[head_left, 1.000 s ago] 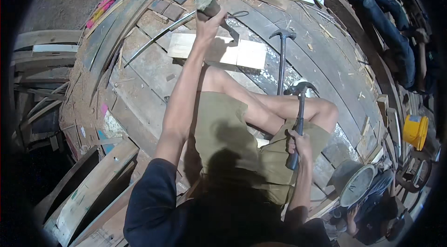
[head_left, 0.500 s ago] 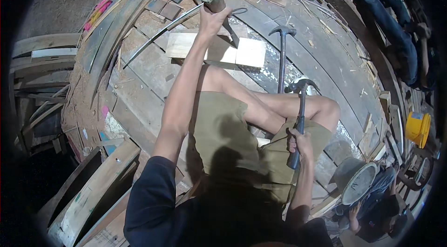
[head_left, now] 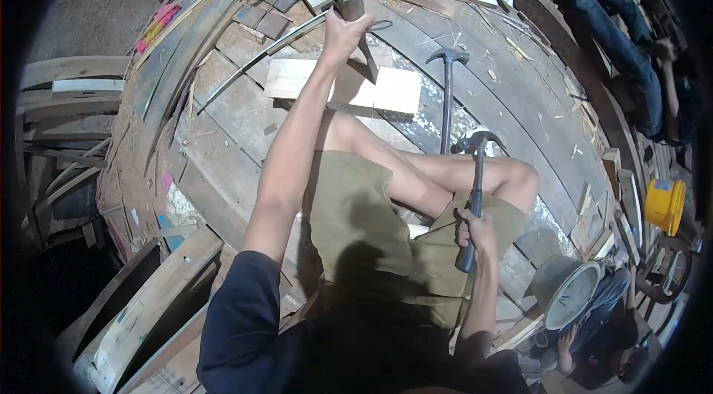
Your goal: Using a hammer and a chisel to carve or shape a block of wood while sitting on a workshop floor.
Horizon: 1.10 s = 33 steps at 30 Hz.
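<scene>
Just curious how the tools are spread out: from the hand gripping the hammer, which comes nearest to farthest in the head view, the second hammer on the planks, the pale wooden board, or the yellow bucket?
From the right hand:
1. Second metal hammer, lying just ahead on the planks.
2. Pale wooden board, ahead and to the left.
3. Yellow bucket, far right.

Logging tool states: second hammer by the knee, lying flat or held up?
Lying flat. The spare hammer rests on the planks, untouched; the right hand holds a different hammer upright.
</scene>
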Tool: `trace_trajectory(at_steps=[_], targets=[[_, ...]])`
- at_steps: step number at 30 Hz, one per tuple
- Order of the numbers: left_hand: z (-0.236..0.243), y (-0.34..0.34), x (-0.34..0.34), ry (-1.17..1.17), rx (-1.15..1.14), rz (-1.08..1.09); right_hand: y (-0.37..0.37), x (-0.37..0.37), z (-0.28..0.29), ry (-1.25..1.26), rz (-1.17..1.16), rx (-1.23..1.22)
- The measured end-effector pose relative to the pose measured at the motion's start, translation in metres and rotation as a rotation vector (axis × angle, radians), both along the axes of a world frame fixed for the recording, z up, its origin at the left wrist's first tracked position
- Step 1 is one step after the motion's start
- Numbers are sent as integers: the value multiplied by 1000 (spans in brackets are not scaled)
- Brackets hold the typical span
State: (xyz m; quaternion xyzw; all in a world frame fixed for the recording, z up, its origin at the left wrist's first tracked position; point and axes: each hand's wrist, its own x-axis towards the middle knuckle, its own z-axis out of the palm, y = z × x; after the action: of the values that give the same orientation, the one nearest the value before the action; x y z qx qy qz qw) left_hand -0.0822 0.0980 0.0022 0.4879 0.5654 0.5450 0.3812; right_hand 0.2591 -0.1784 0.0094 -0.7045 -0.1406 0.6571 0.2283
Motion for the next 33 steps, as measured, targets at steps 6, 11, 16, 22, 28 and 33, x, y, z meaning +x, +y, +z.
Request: trace_trajectory(at_steps=[6,11,16,22,28,33], targets=[[-6,-4,-7,61,5,14,0,1,-2,-13,-3,-19],[-10,-17,-3,36,62,94,-1,1,-1,-21,-19,-30],[-11,-30,1,-41,172,45,-2,0,-2,-12,-27,15],[-15,-32,6,-40,138,5,-4,3,-4,-4,-25,14],[-13,-27,13,-67,158,33,-5,2,-4,-4,-24,41],[-7,-30,11,14,85,31,-7,4,-5,36,-26,75]])
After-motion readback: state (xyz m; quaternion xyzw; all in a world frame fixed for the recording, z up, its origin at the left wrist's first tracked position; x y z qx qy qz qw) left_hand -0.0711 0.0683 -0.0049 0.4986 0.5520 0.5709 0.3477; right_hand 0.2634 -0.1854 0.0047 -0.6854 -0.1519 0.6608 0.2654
